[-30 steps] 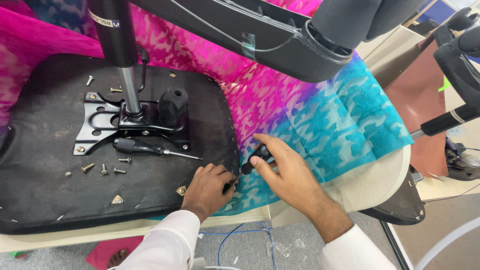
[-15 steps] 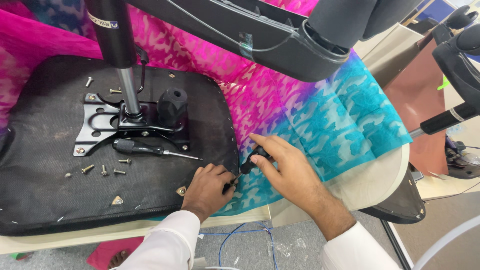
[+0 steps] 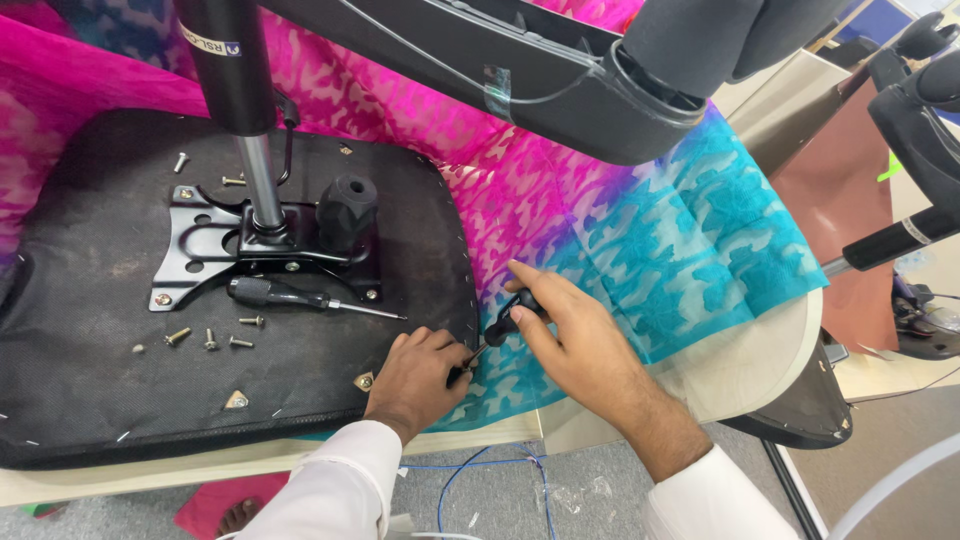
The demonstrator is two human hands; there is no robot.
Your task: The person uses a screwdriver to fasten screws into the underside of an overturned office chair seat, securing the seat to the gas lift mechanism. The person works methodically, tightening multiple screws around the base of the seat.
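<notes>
An upturned black chair seat [image 3: 120,390] lies on a pink and blue patterned cloth [image 3: 640,230]. My right hand [image 3: 570,335] grips the black handle of a small screwdriver [image 3: 500,325], whose tip points down-left at the seat's right edge. My left hand [image 3: 420,375] rests on that edge with its fingers pinched around the tool's tip; what they pinch is hidden. A black metal mounting plate [image 3: 205,245] with a gas cylinder column [image 3: 235,90] and a black knob [image 3: 347,210] stands on the seat.
A second screwdriver [image 3: 300,297] and several loose screws [image 3: 215,340] lie on the seat below the plate. A black chair base arm [image 3: 560,80] hangs overhead. Other chair parts [image 3: 920,110] stand at the right. A blue cable [image 3: 480,480] lies on the floor.
</notes>
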